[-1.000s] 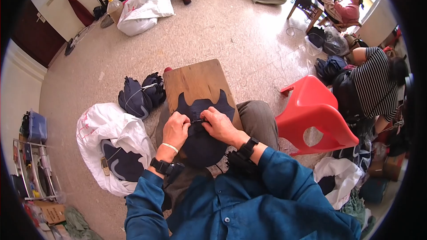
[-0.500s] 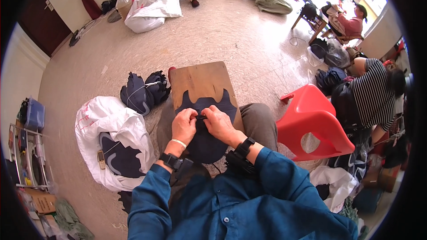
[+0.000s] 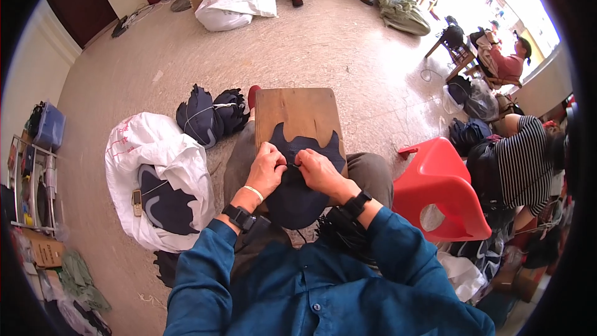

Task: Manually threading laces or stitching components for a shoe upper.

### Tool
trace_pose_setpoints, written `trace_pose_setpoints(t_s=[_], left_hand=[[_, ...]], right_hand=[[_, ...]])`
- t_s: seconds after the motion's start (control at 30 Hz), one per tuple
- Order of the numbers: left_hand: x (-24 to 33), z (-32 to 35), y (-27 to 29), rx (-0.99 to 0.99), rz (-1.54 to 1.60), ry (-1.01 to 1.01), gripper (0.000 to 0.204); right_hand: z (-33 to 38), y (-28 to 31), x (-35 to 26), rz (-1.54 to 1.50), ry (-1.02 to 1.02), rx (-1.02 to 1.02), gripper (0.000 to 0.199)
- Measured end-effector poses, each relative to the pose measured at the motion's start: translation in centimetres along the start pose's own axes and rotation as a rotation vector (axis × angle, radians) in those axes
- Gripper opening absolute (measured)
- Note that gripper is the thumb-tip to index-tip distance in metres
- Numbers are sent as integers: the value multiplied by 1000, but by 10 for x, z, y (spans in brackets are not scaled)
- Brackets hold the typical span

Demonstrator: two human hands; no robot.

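Note:
A dark navy fabric piece [image 3: 293, 202] with a notched, pointed far edge lies on a wooden board [image 3: 298, 104] across my lap. Over its middle, my left hand [image 3: 267, 171] is closed in a pinch, thumb and forefinger together. Just to its right my right hand [image 3: 318, 173] pinches too, its fingertips a short way from the left ones. Whatever small dark bit sits between the fingertips is too dark against the fabric to make out. Both wrists carry black straps.
Left of me an open white sack [image 3: 155, 149] holds more navy pieces and a phone [image 3: 137, 203]. Tied navy bundles [image 3: 200, 116] lie beyond it. A red plastic stool [image 3: 443, 190] stands at my right, near a person in a striped top [image 3: 525, 162]. Others sit farther off.
The whole view has shifted, so the room appears farther right. My hands have drawn slightly apart over the navy piece, both still pinching.

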State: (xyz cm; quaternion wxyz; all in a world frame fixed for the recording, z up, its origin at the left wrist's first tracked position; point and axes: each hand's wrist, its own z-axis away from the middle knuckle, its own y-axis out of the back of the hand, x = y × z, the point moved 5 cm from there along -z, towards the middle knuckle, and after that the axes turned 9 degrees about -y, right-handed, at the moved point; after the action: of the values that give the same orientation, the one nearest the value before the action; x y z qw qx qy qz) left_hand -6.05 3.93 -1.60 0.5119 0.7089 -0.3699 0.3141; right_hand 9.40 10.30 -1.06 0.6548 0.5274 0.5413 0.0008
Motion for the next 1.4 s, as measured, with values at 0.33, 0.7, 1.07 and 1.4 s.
trace_pose_setpoints(t_s=[0.33, 0.7, 1.07, 1.4], left_hand=[[-3, -4, -3, 27, -97, -29, 9], [0, -4, -1, 7, -85, -66, 15], [2, -5, 7, -25, -29, -23, 15], [12, -5, 6, -97, -22, 52, 22]], right_hand=[[6, 0, -17, 84, -141, 126, 9], [-21, -4, -15, 273, -142, 0, 13], [12, 48, 3, 25, -357, -42, 15], [49, 80, 2, 149, -391, 83, 14]])
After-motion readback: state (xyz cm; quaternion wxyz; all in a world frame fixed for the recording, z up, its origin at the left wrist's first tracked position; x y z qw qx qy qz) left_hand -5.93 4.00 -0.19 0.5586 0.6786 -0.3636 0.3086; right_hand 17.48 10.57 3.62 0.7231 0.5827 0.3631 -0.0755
